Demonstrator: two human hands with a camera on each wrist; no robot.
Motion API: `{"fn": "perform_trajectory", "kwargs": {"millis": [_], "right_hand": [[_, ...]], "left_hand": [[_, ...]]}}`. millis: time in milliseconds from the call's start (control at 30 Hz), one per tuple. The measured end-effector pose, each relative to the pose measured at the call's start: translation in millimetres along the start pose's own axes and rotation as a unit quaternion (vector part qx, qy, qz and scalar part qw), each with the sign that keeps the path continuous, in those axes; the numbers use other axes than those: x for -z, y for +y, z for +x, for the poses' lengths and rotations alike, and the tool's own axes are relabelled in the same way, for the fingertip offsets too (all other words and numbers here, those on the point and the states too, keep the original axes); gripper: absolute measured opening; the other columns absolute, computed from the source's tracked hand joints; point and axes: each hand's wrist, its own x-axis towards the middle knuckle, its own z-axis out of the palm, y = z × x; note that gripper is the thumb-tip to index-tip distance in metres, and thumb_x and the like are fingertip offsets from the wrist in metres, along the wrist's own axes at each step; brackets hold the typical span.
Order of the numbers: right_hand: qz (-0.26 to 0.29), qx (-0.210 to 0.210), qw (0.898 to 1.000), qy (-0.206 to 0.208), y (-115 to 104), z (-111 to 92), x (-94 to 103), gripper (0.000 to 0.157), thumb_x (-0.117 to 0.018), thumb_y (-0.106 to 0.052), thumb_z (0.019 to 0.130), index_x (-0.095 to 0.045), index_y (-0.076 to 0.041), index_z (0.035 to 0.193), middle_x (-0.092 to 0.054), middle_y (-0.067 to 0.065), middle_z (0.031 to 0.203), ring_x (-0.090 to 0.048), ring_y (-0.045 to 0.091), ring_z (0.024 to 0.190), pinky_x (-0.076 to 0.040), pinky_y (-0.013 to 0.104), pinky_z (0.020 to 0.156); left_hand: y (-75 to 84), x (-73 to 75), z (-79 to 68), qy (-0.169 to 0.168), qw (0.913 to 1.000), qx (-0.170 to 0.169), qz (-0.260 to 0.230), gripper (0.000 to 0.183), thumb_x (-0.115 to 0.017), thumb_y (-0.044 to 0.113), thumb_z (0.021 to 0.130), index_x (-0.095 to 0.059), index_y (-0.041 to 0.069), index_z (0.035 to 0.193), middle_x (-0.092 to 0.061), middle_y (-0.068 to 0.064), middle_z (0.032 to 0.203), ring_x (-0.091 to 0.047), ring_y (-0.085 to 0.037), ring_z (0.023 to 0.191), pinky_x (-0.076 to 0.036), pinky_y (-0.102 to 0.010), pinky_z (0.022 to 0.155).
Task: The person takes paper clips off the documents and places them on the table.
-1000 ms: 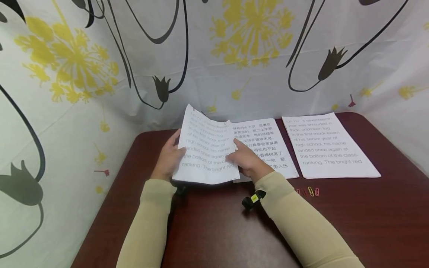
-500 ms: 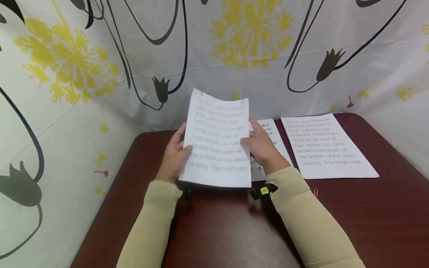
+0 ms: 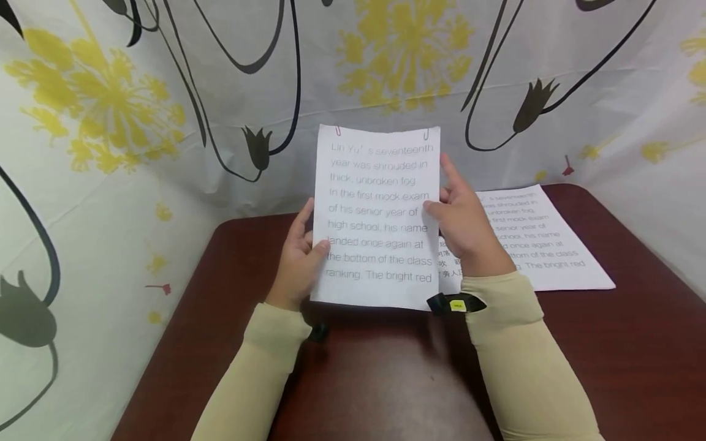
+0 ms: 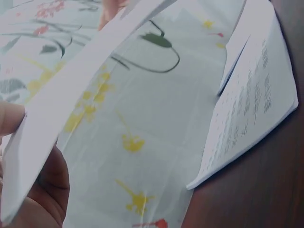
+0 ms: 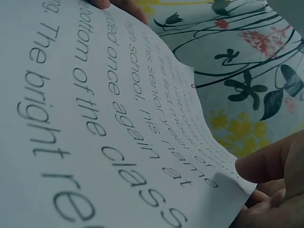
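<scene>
A stack of white paper sheets (image 3: 377, 214) with printed English text is held up between both hands, nearly upright above the table. Two paper clips, a red one (image 3: 338, 130) and a greyish one (image 3: 426, 133), sit at its top corners. My left hand (image 3: 298, 257) grips the left edge, thumb on the front and fingers behind. On the right edge my right hand (image 3: 469, 223) pinches the sheets, thumb in front and index finger extended along the back. The left wrist view shows the stack (image 4: 71, 90) edge-on, slightly bowed.
Behind my right hand lies a stack with Chinese text (image 3: 449, 275), mostly covered in the head view. Beside it on the dark brown table (image 3: 380, 380) rests another stack with English text (image 3: 551, 245). A patterned curtain (image 3: 331, 79) hangs behind the table.
Both hands have raised the clipped paper stack off the table area and moved it right, turning it upright to face the camera. The loose paper clips on the table are now hidden by the right arm.
</scene>
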Motion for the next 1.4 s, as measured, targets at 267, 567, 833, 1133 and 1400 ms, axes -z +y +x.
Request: {"fn": "perform_trajectory", "kwargs": {"millis": [267,567,833,1133,1400], "right_hand": [[-0.005,0.056,0.996,0.070,-17,-11,3.8,0.091,-0.047,0.017,0.096,-0.030,-0.038,0.166,-0.069,0.020,0.128,-0.074,0.017,0.103,-0.062,0.024,0.079],[-0.004,0.051,0.995,0.090,-21,-14,6.7,0.089,-0.048,0.017,0.095,-0.037,-0.040,0.164,-0.070,0.018,0.126,-0.075,0.019,0.100,-0.062,0.025,0.077],[0.009,0.061,0.995,0.081,-24,-15,12.8,0.087,-0.048,0.015,0.097,-0.038,-0.041,0.162,-0.069,0.020,0.131,-0.076,0.020,0.104,-0.063,0.027,0.080],[0.014,0.077,0.994,0.079,-32,-19,20.1,0.086,-0.047,0.017,0.096,-0.042,-0.038,0.162,-0.071,0.017,0.129,-0.076,0.019,0.102,-0.064,0.028,0.080],[0.036,0.091,0.992,0.077,-33,-20,21.9,0.087,-0.048,0.020,0.093,-0.041,-0.033,0.163,-0.077,0.009,0.113,-0.077,0.017,0.093,-0.062,0.025,0.075]], "left_hand": [[5.6,-15.8,-6.2,-0.038,0.9979,-0.044,-0.027,0.086,-0.054,-0.001,0.105,-0.022,0.056,0.162,-0.071,-0.010,0.130,-0.078,-0.030,0.101,-0.066,-0.045,0.084],[11.2,-25.4,-1.0,-0.038,0.9962,-0.066,-0.044,0.090,-0.050,-0.002,0.106,-0.011,0.055,0.163,-0.068,-0.009,0.132,-0.078,-0.031,0.104,-0.065,-0.045,0.086],[29.0,-32.5,26.1,-0.048,0.9920,-0.104,-0.053,0.090,-0.046,-0.007,0.105,-0.009,0.046,0.167,-0.068,-0.012,0.136,-0.078,-0.031,0.103,-0.066,-0.046,0.083],[51.6,-48.9,43.5,-0.025,0.9905,-0.116,-0.069,0.093,-0.049,-0.005,0.105,-0.010,0.055,0.165,-0.069,-0.007,0.135,-0.078,-0.030,0.104,-0.066,-0.045,0.084],[45.6,-58.8,29.3,-0.003,0.9884,-0.121,-0.091,0.095,-0.048,-0.009,0.103,-0.013,0.053,0.166,-0.072,-0.008,0.131,-0.079,-0.031,0.099,-0.066,-0.045,0.079]]}}
